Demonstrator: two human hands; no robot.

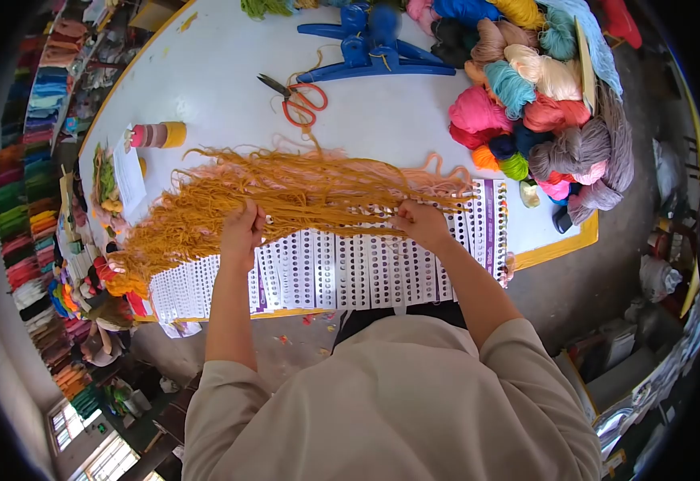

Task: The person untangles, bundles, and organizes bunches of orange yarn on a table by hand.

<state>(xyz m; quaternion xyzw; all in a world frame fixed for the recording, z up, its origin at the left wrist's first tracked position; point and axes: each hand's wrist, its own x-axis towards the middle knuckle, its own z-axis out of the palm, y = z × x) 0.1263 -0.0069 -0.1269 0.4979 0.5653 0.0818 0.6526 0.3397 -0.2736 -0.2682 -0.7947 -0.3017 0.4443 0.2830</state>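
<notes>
From where I stand, the person in the beige shirt [398, 401] has both hands on a long spread of mustard yarn [310, 196], which lies along the near side of the white table [229, 76], over rows of white cards [350, 272] punched with dark holes. The left hand [242, 228] is closed, thumb and fingers pinched together on strands at the yarn's near edge, about midway along the cards. The right hand [420, 223] is well apart from it, toward the right end of the cards, thumb and fingertips brought together on a thinner run of the same yarn. Between the two, the strands lie fairly straight; beyond the left hand they fan out into a thick, wavy mass covering part of the cards. Some peach yarn [446, 175] shows along the far side of the mustard, and a purple stripe [490, 228] marks the cards near their right end. Farther across the table lie scissors [302, 104] with orange handles, blades pointing away to the left, near a blue stand [374, 48]. Off to the left, thread spools [157, 135] lie on their side near a white sheet [129, 180], while on the right skeins [534, 104] of pink, turquoise, cream and grey are heaped together
</notes>
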